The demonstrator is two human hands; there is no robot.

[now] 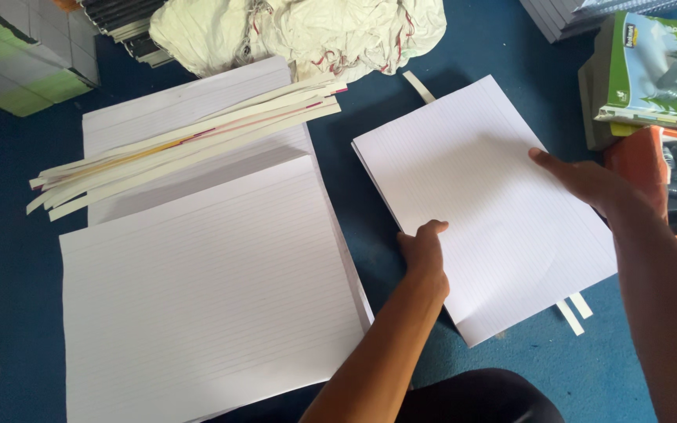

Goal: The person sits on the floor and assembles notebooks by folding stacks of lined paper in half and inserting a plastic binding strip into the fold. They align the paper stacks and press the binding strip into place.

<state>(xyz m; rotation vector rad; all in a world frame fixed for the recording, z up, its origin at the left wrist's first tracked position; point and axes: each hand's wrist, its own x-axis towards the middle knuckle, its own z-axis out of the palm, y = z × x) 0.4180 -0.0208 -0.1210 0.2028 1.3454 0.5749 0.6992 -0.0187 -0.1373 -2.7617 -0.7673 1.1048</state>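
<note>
A thin stack of white lined paper (479,204) lies tilted on the blue floor (9,251), right of centre. My left hand (423,252) grips its near left edge, thumb on top. My right hand (585,182) rests on its right side, fingers flat on the top sheet. To the left lie two larger piles of lined sheets (205,305), one overlapping the other. A bundle of long cream paper strips (186,139) lies across the far pile.
Crumpled white cloth (299,31) sits at the top. Stacked books or pads (25,55) stand at the top left. Green and orange packs of binding spirals (656,74) are at the right. Loose paper strips (573,312) poke out under the stack.
</note>
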